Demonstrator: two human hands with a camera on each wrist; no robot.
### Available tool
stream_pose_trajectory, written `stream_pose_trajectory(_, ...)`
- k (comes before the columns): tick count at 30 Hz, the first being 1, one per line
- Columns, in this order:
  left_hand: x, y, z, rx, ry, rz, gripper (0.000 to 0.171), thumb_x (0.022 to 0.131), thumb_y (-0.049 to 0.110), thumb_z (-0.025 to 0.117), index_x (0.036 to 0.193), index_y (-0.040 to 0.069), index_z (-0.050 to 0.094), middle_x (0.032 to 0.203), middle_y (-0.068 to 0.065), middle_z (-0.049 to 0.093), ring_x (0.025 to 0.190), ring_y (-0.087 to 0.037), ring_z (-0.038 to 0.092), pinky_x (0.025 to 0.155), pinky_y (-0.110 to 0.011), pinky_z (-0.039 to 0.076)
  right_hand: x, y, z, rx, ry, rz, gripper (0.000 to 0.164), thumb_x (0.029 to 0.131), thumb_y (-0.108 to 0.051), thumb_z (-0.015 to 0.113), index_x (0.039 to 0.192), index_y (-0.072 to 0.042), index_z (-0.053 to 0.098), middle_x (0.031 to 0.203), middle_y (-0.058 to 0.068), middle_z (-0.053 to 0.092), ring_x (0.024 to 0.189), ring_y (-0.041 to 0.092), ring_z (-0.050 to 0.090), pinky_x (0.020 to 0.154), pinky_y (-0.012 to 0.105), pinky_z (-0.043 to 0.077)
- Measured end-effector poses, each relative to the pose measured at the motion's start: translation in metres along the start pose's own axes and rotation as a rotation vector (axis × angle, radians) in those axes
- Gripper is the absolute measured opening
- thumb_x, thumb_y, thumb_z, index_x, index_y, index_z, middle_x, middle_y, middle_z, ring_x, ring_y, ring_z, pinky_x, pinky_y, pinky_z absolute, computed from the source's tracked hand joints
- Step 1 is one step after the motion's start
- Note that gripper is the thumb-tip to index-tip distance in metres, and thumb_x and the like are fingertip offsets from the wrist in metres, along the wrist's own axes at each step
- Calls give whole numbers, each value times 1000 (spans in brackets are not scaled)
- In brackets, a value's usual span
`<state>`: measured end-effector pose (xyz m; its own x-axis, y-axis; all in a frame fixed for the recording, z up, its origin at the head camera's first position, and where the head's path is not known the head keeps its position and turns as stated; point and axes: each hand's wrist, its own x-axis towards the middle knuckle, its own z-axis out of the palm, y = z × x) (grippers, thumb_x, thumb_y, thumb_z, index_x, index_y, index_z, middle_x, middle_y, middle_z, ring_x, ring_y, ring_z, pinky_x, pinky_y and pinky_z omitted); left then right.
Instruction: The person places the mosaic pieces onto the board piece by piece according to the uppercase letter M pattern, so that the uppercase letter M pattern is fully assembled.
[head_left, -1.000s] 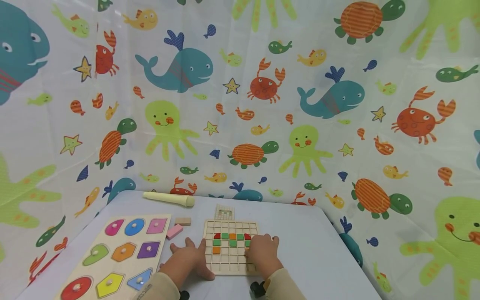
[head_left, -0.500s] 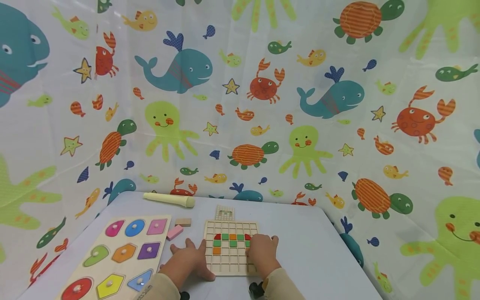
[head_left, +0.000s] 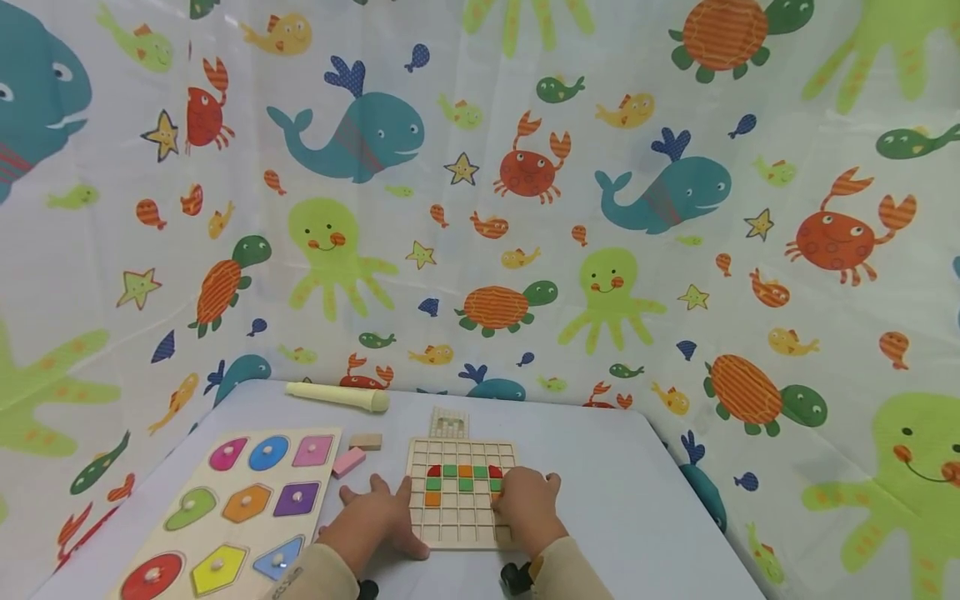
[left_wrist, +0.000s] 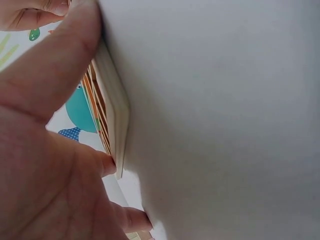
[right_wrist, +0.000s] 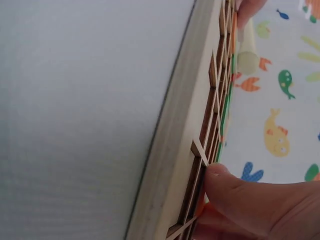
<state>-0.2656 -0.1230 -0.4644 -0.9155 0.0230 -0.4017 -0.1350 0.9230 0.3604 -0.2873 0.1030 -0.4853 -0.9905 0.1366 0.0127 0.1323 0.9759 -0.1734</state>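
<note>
A wooden grid board (head_left: 465, 533) lies on the white table, with red, green and orange tiles in several of its cells. My left hand (head_left: 375, 521) braces its near left corner with fingers spread; in the left wrist view the thumb (left_wrist: 65, 65) lies along the board's edge. At the right side of the board, my right hand (head_left: 528, 508) pinches an orange tile (head_left: 496, 497) over a cell. In the right wrist view the right thumb (right_wrist: 225, 182) rests at the grid bars, with orange showing beneath it; the fingers mostly hide the tile.
Left of the board lies a knob puzzle (head_left: 247, 475) with coloured shapes. A pink block (head_left: 348, 462) and a tan block (head_left: 366, 442) sit between them. Behind the board is a small patterned card (head_left: 450, 423); a pale yellow stick (head_left: 337, 397) lies farther back, before a sea-animal curtain (head_left: 480, 208).
My right hand has shifted slightly at the board's right side, and orange now shows at its fingertips. The left hand stays in place; the head view has tilted a little.
</note>
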Motion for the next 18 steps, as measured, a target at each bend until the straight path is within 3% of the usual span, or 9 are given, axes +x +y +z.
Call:
stream_pose_trajectory(9,3,-3,4,-20,-25,10,121,62,61,98,162,21,43,169,-37,18,147,-80,4,99,-99,17,5,6,2,0,-38,-22,29,81,-34,93,73,-18,71,72,-5,65,80,21,59,116,68,33)
stream_pose_trajectory(14,3,1,4,5,-9,16,120,64,62,97,163,21,42,169,-37,18,147,-79,6,99,-99,19,-2,5,-9,-19,-16,-2,30,92,-41,82,75,-16,77,76,-1,70,82,24,63,107,61,43)
stream_pose_trajectory(18,5,0,3,17,-2,45,119,65,61,97,162,19,43,167,-38,21,146,-80,9,100,-98,22,-16,3,-19,23,25,-22,33,97,-50,74,108,-20,84,106,5,78,102,32,68,99,61,48)
